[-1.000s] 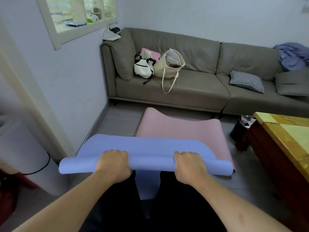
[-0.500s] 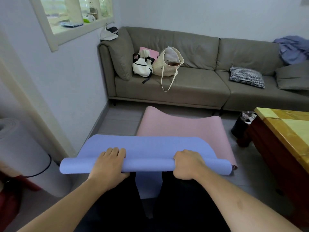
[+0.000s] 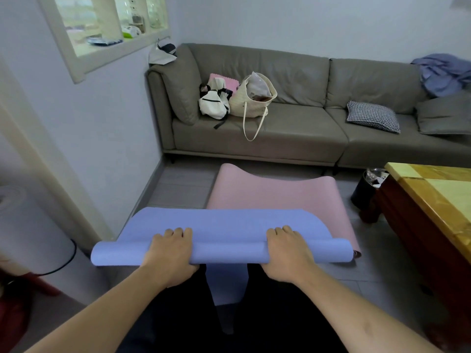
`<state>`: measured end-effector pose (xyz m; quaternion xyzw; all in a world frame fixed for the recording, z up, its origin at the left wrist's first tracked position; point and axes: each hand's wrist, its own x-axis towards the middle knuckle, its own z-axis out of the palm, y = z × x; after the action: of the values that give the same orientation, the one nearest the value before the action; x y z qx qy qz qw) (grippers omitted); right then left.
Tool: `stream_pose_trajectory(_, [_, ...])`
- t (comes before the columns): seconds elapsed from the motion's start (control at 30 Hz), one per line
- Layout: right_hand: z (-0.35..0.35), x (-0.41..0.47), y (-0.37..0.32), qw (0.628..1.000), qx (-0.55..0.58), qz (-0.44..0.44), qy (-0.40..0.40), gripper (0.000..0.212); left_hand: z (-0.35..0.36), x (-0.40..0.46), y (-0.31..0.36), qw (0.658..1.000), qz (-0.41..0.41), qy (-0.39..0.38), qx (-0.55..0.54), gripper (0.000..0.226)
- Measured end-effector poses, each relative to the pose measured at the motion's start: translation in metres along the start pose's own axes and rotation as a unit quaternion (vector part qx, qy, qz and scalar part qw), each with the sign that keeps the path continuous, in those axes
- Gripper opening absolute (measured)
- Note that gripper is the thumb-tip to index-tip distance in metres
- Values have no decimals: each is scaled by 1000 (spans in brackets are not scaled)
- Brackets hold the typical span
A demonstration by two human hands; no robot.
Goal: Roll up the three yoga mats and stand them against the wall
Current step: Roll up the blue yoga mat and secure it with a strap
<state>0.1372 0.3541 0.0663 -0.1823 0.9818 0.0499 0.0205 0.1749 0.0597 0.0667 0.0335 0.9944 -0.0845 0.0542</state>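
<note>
Head view looks down on a blue mat (image 3: 229, 225) partly rolled on the floor, its roll lying crosswise near the person; the left hand (image 3: 169, 253) lies over the roll left of centre, fingers bent over its far side, gripping it; the right hand (image 3: 286, 250) grips the roll right of centre the same way; the unrolled part of the blue mat spreads away from the hands; a pink mat (image 3: 275, 192) lies flat beyond and partly under it, reaching toward the sofa (image 3: 293, 128); a white mat (image 3: 23, 225), rolled, stands at the far left by the wall; bags (image 3: 237, 100) sit on the sofa; a table (image 3: 433, 200) is at right.
</note>
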Motion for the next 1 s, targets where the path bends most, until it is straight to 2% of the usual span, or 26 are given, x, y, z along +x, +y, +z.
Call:
stream_pose_trajectory(0.1, [-9, 4, -3, 999, 27, 13, -20, 30, 6, -2, -1, 997, 13, 67, -26, 66])
stream_pose_trajectory(0.2, [-11, 4, -2, 998, 48, 25, -35, 25, 14, -9, -8, 980, 72, 157, -98, 69])
stream_pose_trajectory(0.27, [-13, 6, -1, 996, 57, 37, -51, 24, 17, -16, -14, 964, 114, 175, -164, 60])
stream_pose_trajectory(0.37, [-12, 7, -1, 994, 66, 43, -69, 28, 19, -15, -19, 944, 134, 196, -230, 43])
stream_pose_trajectory(0.5, [0, -1, 2, 999, 51, -1, -11, 50, 22, -5, -19, 953, 117, 167, -223, 45])
stream_pose_trajectory(0.57, [3, -9, 7, 997, 63, -35, -2, 67, 20, -2, -20, 957, 105, 156, -222, 48])
stream_pose_trajectory(0.63, [5, -16, 10, 995, 84, -51, -6, 72, 15, 0, -22, 962, 89, 130, -224, 53])
stream_pose_trajectory(0.8, [2, -11, 9, 993, 118, -11, 10, 43, -4, 5, -18, 975, 37, 62, -211, 69])
stream_pose_trajectory(0.9, [-2, -1, 6, 991, 136, 6, 5, 31, -5, 3, -11, 973, 23, 46, -223, 68])
stream_pose_trajectory(1.0, [-10, 7, 10, 985, 171, 10, -24, 33, 6, -2, -12, 962, 32, 72, -260, 55])
